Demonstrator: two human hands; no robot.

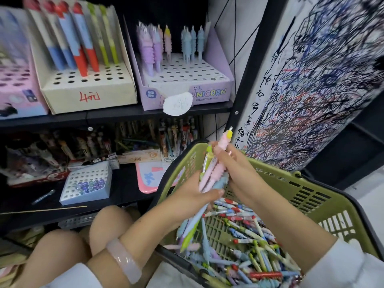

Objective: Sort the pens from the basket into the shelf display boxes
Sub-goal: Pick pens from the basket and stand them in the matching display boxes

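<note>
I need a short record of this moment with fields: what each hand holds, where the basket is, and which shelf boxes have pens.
left hand: grips the lower end of a bundle of pens
right hand: holds a pink ridged pen in the same bundle
basket: green basket, low right, with many loose pens
cream box: upper shelf, blue, red and green pens, many holes free
purple UNICORN box: upper shelf, purple, pink and blue ridged pens at the back

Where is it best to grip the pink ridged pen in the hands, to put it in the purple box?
Probably pinch the pink pen on its bare upper part, below the yellow cap, from the right; the left hand covers its lower end.
</note>
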